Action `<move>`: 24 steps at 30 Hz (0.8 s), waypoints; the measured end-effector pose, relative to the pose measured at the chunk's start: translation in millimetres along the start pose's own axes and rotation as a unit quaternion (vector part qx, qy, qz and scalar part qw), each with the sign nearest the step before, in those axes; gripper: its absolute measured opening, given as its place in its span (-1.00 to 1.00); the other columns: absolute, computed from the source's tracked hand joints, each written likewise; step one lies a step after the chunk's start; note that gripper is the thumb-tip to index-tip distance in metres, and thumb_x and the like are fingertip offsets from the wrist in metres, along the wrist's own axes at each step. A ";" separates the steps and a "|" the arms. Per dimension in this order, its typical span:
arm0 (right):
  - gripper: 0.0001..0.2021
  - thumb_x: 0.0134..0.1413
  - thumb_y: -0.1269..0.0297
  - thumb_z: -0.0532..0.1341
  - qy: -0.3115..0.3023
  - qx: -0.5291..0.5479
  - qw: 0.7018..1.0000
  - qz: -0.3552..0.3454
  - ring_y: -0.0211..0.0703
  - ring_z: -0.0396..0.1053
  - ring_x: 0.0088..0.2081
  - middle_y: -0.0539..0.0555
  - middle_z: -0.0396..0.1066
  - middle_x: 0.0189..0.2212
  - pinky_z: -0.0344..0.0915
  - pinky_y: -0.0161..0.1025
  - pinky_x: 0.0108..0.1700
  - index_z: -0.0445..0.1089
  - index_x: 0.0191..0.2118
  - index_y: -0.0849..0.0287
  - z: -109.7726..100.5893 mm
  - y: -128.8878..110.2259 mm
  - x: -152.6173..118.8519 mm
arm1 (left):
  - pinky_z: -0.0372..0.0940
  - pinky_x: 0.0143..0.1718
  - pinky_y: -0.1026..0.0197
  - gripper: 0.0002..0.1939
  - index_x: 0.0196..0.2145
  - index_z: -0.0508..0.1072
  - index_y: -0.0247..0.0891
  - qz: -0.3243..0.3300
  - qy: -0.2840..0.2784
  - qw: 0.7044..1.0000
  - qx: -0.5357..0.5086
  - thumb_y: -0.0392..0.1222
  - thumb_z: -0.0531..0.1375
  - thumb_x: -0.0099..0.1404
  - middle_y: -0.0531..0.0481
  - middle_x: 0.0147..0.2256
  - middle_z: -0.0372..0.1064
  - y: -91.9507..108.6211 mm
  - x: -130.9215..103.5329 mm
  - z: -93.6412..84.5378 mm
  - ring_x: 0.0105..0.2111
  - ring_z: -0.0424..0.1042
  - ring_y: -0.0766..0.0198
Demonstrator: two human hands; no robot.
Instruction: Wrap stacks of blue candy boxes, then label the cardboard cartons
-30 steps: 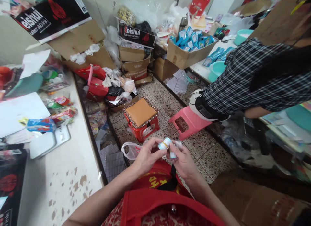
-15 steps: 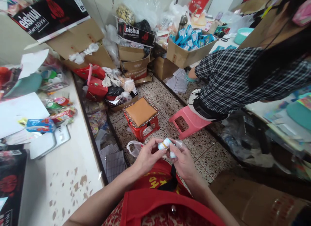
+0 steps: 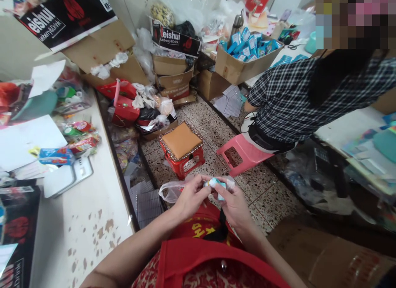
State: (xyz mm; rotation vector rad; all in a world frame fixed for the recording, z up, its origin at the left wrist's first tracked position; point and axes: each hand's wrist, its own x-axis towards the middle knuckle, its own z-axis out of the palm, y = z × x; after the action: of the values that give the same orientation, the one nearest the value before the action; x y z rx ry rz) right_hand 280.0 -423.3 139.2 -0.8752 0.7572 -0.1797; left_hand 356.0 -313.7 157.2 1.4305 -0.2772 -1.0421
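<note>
fingers point(image 3: 204, 192) of the left hand point(image 3: 190, 200) and right hand point(image 3: 236, 204) pinched a small blue-and-white bundle point(image 3: 220, 190). a square, orange-topped red stool point(image 3: 182, 146) stood beyond.

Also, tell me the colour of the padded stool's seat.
The seat is tan-orange, showing in the head view.

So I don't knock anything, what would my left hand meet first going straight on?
Your left hand would first press the blue bundle it holds, then likely meet your right hand; depth is unclear.
</note>
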 end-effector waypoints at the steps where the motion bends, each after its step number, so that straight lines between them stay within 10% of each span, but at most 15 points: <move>1: -0.76 -0.24 0.27 0.42 0.002 -0.002 1.000 0.000 -0.32 0.29 -0.49 -0.01 0.44 -0.46 0.22 -0.37 -0.45 0.48 -0.36 0.19 -0.1 0.6 0.3 | 0.24 -0.55 0.34 -0.74 -0.22 0.32 -0.30 -0.004 0.000 1.000 -0.008 -0.09 0.12 0.20 0.07 -0.45 0.34 -0.6 0.6 -0.3 -0.56 0.28 0.40; 24: -0.70 -0.40 0.27 0.47 0.043 0.038 0.998 0.040 -0.39 0.21 -0.62 -0.05 0.41 -0.57 0.13 -0.39 -0.58 0.46 -0.42 0.22 0.8 2.3 4.4 | 0.25 -0.59 0.34 -0.59 -0.27 0.34 -0.32 -0.055 -0.007 0.995 -0.080 0.08 0.23 0.09 0.04 -0.53 0.40 -9.6 5.2 -4.0 -0.65 0.30 0.41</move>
State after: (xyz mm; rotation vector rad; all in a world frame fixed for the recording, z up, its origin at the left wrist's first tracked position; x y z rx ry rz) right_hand 283.5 -423.3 135.4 -0.7668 0.8588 -0.1743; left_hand 357.8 -313.0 145.7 1.3049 -0.1223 -1.1397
